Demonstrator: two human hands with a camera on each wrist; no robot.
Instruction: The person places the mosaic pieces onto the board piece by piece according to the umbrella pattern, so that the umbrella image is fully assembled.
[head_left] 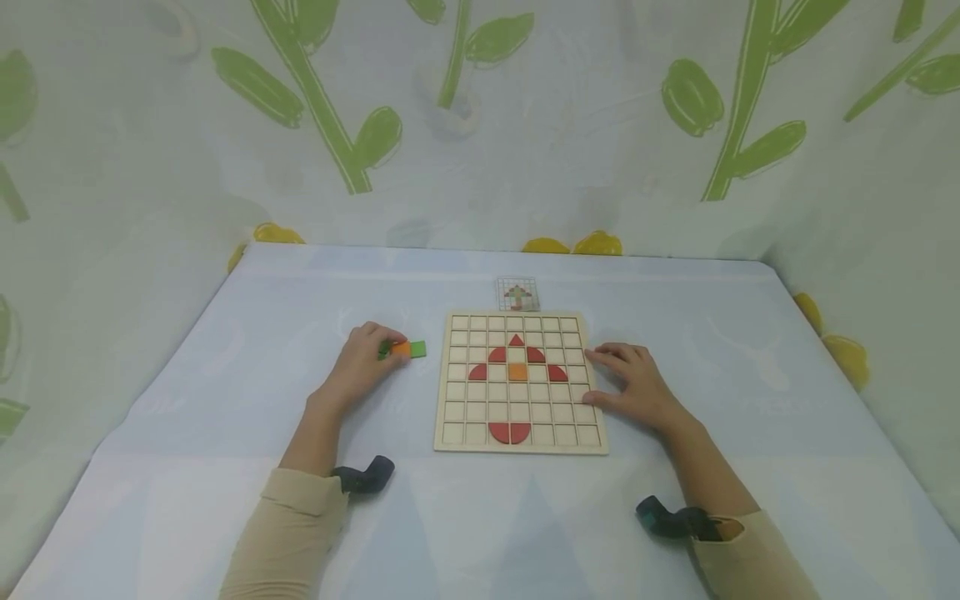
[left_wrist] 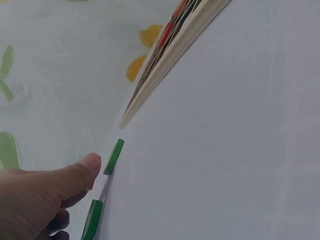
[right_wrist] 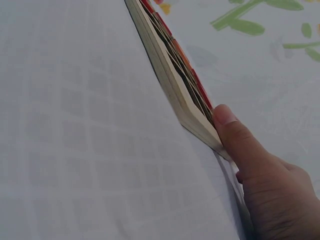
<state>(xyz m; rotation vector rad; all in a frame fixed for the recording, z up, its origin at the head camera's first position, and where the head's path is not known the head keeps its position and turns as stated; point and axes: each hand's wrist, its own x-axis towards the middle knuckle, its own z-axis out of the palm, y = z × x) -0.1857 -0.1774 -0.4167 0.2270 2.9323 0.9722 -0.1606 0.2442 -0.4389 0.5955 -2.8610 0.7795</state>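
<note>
My left hand (head_left: 363, 357) is left of the wooden grid board (head_left: 457, 392), with thumb and index finger pinching an orange square tile (head_left: 402, 349). Green tiles (head_left: 418, 349) lie on either side of it; the fingers partly cover one. In the left wrist view, the thumb hides most of the orange tile. The board holds an orange square (head_left: 517, 372) in the middle, with red quarter-round tiles (head_left: 498, 356) and a red triangle (head_left: 516, 340) around it. My right hand (head_left: 636, 387) rests at the board's right edge, thumb and fingertips touching it, fingers spread.
A small pattern card (head_left: 517, 293) with a similar coloured figure lies just behind the board. The table (head_left: 360, 283) has a pale cloth. Behind it hangs a backdrop (head_left: 570, 125) printed with green leaves. Dark wrist devices (head_left: 367, 477) sit on both wrists.
</note>
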